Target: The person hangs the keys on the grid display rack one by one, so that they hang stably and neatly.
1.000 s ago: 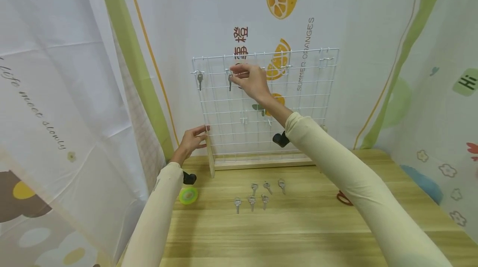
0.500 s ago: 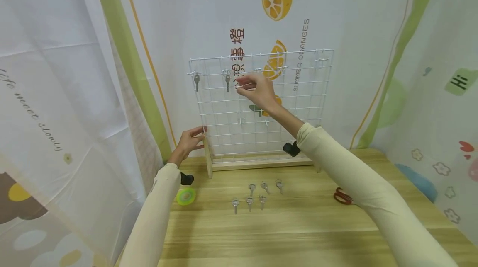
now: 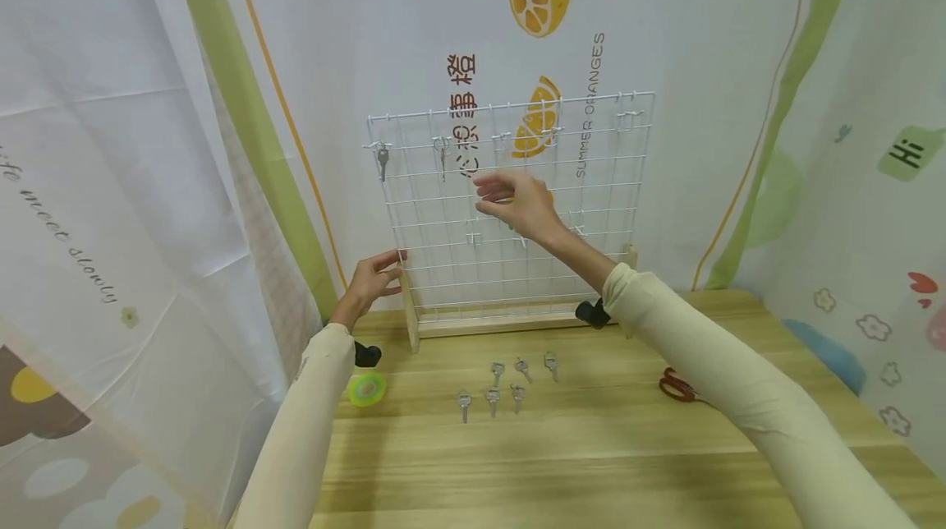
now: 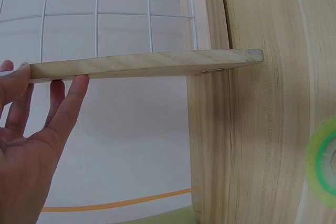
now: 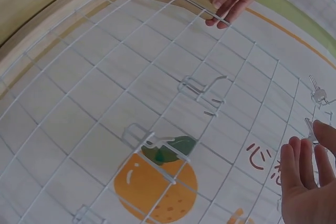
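Observation:
My left hand (image 3: 373, 281) grips the wooden side post (image 4: 142, 64) of a white wire grid rack (image 3: 510, 266). In the left wrist view its thumb and fingers lie on opposite faces of the post. Before the grid, my right hand (image 3: 523, 204) is held in the air with fingers loosely bent and nothing between them. One key (image 3: 383, 163) hangs by a ring from the hook at the grid's upper left. A second key (image 3: 443, 159) hangs from the hook to its right. Several keys, one of them a silver key (image 3: 464, 407), lie in two rows on the table.
Further white hooks, such as a bare hook (image 3: 631, 118) at upper right, sit on the grid. A yellow-green ring, like a tape roll (image 3: 367, 389), lies at left. Red-handled scissors (image 3: 678, 387) lie by the right sleeve. A printed curtain (image 3: 695, 36) hangs behind.
My right hand has let go of the second key and moved down and to the right, away from it. That key now hangs free and has turned edge-on. My left hand keeps its grip.

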{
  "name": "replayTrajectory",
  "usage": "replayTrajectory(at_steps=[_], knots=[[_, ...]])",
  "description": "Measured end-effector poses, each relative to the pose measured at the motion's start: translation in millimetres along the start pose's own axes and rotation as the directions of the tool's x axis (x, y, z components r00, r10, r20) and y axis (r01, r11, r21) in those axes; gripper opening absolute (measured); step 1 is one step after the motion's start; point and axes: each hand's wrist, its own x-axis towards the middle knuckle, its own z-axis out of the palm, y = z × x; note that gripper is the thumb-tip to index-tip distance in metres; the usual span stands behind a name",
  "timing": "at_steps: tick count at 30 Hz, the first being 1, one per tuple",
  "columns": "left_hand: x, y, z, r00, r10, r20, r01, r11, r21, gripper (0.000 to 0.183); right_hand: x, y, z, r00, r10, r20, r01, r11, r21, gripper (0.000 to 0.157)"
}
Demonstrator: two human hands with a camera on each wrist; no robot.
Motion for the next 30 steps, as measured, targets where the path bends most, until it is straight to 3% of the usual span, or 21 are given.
replayTrajectory(at_steps=[14, 30], knots=[[0.0, 0.2, -0.7, 1.000, -0.010, -0.004, 0.010, 1.000, 0.013, 0.044, -33.3, 37.5, 11.3, 0.993, 0.001, 0.117, -0.002, 1.000, 0.012, 0.041], [2.6, 3.3, 1.7, 1.000, -0.008, -0.009, 0.008, 1.000, 0.028, 0.045, -76.8, 83.6, 32.7, 0.972, 0.030, 0.234, -0.022, 0.999, -0.037, 0.026]])
